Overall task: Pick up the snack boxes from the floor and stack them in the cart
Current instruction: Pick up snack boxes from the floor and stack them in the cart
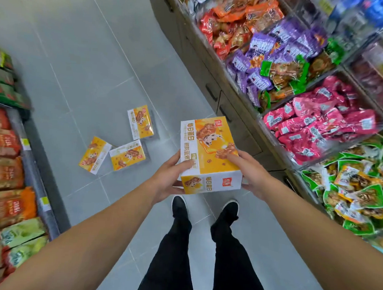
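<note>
Snack box (210, 155) held chest-high over the floor (91, 63), my left hand (170, 179) and right hand (249, 173) clasping opposite sides. Three boxes (120, 146) remain below. Keep it level; cart unseen.

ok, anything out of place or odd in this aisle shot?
Yes: three snack boxes lie scattered on the floor, each at a different angle. A fourth box is held between left hand and right hand. No cart in view.
</note>
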Available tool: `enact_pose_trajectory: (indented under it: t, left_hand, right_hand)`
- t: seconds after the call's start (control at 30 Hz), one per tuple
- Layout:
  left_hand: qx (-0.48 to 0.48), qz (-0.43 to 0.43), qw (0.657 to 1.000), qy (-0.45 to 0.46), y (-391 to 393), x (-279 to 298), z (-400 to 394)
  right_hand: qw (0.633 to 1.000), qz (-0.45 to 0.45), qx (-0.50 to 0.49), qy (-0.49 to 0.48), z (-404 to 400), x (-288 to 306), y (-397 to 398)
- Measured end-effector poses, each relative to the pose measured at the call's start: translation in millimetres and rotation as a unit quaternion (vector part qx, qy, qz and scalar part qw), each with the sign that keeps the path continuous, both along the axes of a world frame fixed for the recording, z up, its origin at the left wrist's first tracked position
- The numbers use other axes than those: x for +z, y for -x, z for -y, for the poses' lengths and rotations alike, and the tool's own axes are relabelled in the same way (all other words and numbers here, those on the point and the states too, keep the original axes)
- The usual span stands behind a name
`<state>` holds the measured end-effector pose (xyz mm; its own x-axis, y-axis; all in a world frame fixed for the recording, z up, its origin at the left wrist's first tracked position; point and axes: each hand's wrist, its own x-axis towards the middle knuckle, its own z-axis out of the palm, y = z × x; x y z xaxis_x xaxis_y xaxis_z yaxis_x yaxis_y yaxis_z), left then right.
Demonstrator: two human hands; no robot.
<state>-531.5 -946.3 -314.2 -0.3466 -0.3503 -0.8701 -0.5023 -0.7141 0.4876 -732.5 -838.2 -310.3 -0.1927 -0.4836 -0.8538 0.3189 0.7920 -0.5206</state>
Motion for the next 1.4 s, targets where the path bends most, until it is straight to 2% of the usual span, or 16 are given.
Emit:
enact_pose_trajectory:
  t: [0.17,0.27,0.33,0.4,0.43,0.5,0.6,0.67,0.8,0.87,1.03,1.1,1.17,1.33,1.4]
  left_hand:
    - [0.013,-0.013,1.000,0.024,-13,40,-11]
    - [0.000,-0.024,0.999,0.030,-29,53,-14]
    - [-0.046,-0.009,0.998,0.051,-40,59,-12]
    - [-0.115,0.035,0.985,0.122,-50,66,-6]
    - [-0.151,0.059,0.971,0.175,-55,69,-1]
    - [-0.226,0.071,0.925,0.297,-60,77,9]
    - [-0.305,0.055,0.842,0.441,-58,89,14]
    - [-0.357,0.049,0.776,0.518,-53,94,13]
    - [-0.577,0.025,0.627,0.523,-40,94,-4]
    - [-0.647,0.008,0.558,0.519,-34,88,-19]
    - [-0.741,-0.045,0.452,0.494,-13,81,-89]
    - [-0.747,-0.072,0.444,0.489,-9,84,-114]
    - [-0.759,-0.106,0.419,0.487,-2,92,-154]
    - [-0.778,-0.167,0.317,0.515,2,103,-278]
    - [-0.782,-0.174,0.289,0.525,0,108,-326]
  right_hand:
    - [0.994,0.094,-0.002,-0.059,-15,36,-10]
    - [0.995,0.089,-0.002,-0.035,-17,53,-21]
    - [0.999,0.046,0.023,-0.006,-16,64,-32]
    - [0.994,-0.087,0.068,0.012,-18,74,-46]
    - [0.978,-0.185,0.100,0.017,-20,80,-51]
    - [0.927,-0.324,0.190,0.005,-28,86,-58]
    - [0.878,-0.383,0.285,-0.015,-46,93,-67]
    - [0.855,-0.414,0.312,-0.017,-65,90,-76]
    - [0.834,-0.451,0.316,-0.031,-121,90,-100]
    - [0.823,-0.471,0.315,-0.033,-147,98,-112]
    - [0.843,-0.473,0.247,-0.061,-235,121,-149]
    - [0.844,-0.476,0.235,-0.072,-263,123,-160]
    - [0.853,-0.474,0.197,-0.096,-305,129,-177]
    - [0.863,-0.471,0.104,-0.150,-430,125,-226]
    - [0.864,-0.473,0.065,-0.159,-477,121,-244]
